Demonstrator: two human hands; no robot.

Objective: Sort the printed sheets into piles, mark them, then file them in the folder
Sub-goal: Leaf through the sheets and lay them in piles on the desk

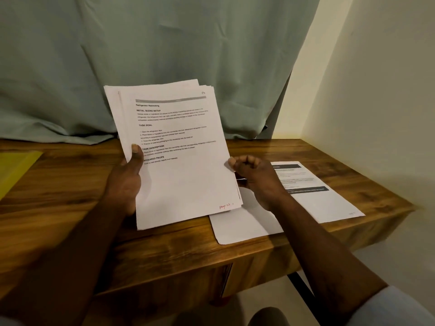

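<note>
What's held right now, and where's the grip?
Left hand grips the stack of printed sheets at its lower left edge, thumb on the front. Right hand seems to pinch the right edge.

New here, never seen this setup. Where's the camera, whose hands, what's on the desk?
No robot: one camera worn on a person's head looks down at their own hands. The left hand grips a stack of printed sheets, thumb on top, above a wooden desk. The right hand, fingers curled, is at the stack's right edge; whether it pinches a sheet is unclear. On the desk lie a printed sheet, a white sheet and, far left, a yellow folder.
</note>
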